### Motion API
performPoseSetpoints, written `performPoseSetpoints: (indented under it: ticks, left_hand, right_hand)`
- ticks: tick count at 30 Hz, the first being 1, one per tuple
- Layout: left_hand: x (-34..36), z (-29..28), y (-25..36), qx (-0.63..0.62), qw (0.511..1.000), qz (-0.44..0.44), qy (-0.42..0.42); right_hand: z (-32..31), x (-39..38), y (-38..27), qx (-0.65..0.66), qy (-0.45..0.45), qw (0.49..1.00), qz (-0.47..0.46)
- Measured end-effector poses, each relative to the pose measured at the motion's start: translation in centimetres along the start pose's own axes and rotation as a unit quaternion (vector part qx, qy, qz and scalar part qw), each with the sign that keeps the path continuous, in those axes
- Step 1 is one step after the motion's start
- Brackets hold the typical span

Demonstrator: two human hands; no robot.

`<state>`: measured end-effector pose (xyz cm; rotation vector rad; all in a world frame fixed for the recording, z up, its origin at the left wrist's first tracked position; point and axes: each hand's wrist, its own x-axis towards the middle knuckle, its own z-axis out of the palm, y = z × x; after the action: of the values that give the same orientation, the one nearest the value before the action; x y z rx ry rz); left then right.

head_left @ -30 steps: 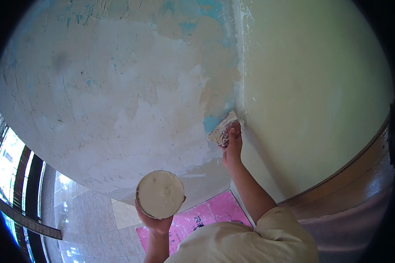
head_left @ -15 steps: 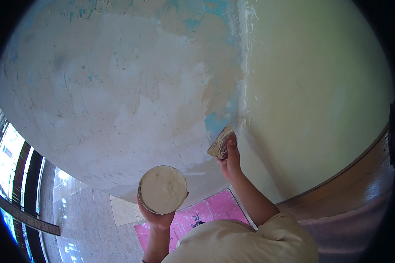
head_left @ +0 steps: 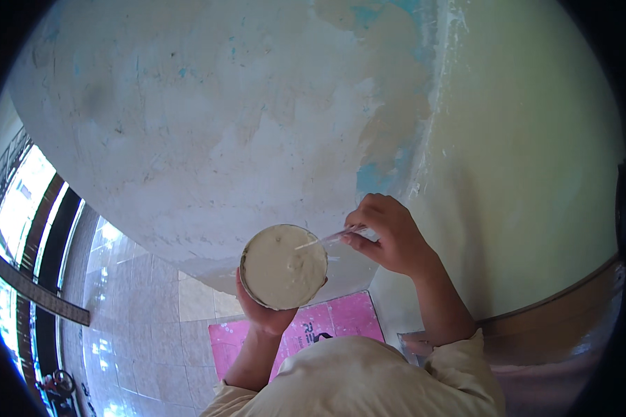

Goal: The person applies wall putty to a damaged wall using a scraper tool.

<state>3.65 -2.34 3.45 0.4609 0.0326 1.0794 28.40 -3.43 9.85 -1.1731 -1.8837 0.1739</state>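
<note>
My left hand (head_left: pixel 266 318) is wrapped from below round a round tub (head_left: pixel 243 281), which it holds up in front of the wall. Smooth cream-coloured putty (head_left: pixel 275 267) fills the tub almost to its rim. To the right, my right hand (head_left: pixel 393 233) pinches a putty scraper (head_left: pixel 330 238) between thumb and fingers. The scraper appears nearly edge-on, its thin end over the right part of the putty; I cannot tell whether it touches. Behind both hands stands a patchy grey-white wall (head_left: pixel 209 153), with bare blue and tan areas along the corner.
A plain pale-green wall (head_left: pixel 535 181) meets the patchy one at the corner on the right. Below lie a pink printed sheet (head_left: pixel 348 313) and a tiled floor (head_left: pixel 153 347). Brown wood-like panelling (head_left: pixel 556 313) runs along the lower right. Bright openings with a railing (head_left: pixel 7 167) are at far left.
My right hand has drawn the scraper away from the wall corner and turned it edge-on toward the tub. The tub sits slightly higher and farther right in view, which has itself shifted.
</note>
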Motion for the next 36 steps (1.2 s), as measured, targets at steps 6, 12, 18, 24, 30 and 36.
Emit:
performPoseSetpoints:
  ticks: [6, 12, 18, 24, 30, 36]
  left_hand:
    - [0.1, -1.6, -0.9, 0.036, 0.995, -0.015, 0.093]
    - [0.1, -2.2, -1.7, -0.180, 0.979, -0.034, 0.089]
    - [0.2, -2.6, -3.1, -0.263, 0.964, -0.018, 0.039]
    - [0.5, -2.0, -3.1, -0.113, 0.986, -0.013, 0.124]
    - [0.4, -2.3, -2.1, -0.108, 0.986, 0.007, 0.130]
    - [0.4, -2.2, -0.1, -0.121, 0.989, 0.020, 0.085]
  right_hand:
    - [-0.7, 0.6, -2.5, -0.183, -0.077, 0.974, -0.108]
    - [1.1, 0.6, -2.8, -0.268, -0.062, 0.950, -0.149]
    - [2.8, 0.5, -2.4, -0.259, -0.029, 0.956, -0.137]
    - [1.7, 0.5, -0.6, -0.197, 0.000, 0.975, -0.099]
    - [3.2, -1.3, 4.6, -0.028, 0.038, 0.998, -0.046]
    - [8.9, -7.6, 9.9, 0.202, 0.021, 0.969, 0.141]
